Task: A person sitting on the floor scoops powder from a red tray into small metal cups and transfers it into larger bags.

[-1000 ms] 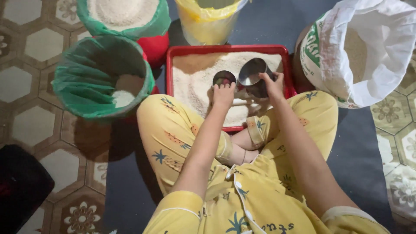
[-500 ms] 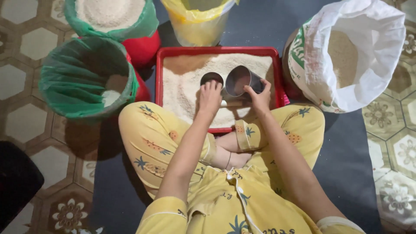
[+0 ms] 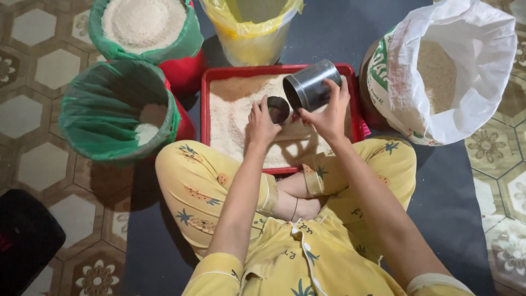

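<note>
The right hand (image 3: 329,112) holds a round metal cup (image 3: 312,85), with the fingers wrapped around its side. The cup is tipped over, so its long axis lies almost flat and slants from upper right to lower left. Its open mouth points to the lower left, toward the left hand (image 3: 262,123). The cup is lifted above the red tray (image 3: 205,109).

The left hand holds a smaller dark round cup (image 3: 278,109) with its fingers closed on the rim. This one is low over the white grain (image 3: 235,118) that fills the tray, but I cannot tell if it touches the grain.

The tray lies on the floor in front of the crossed legs in yellow printed pyjamas (image 3: 192,186). Behind the tray stands a bucket with a yellow liner (image 3: 252,33). To the left are two buckets with green liners (image 3: 104,115), one nearly empty and one full of grain. To the right is a white sack (image 3: 466,93), open. The floor has hexagon tiles (image 3: 27,60) and a dark mat (image 3: 329,33).
</note>
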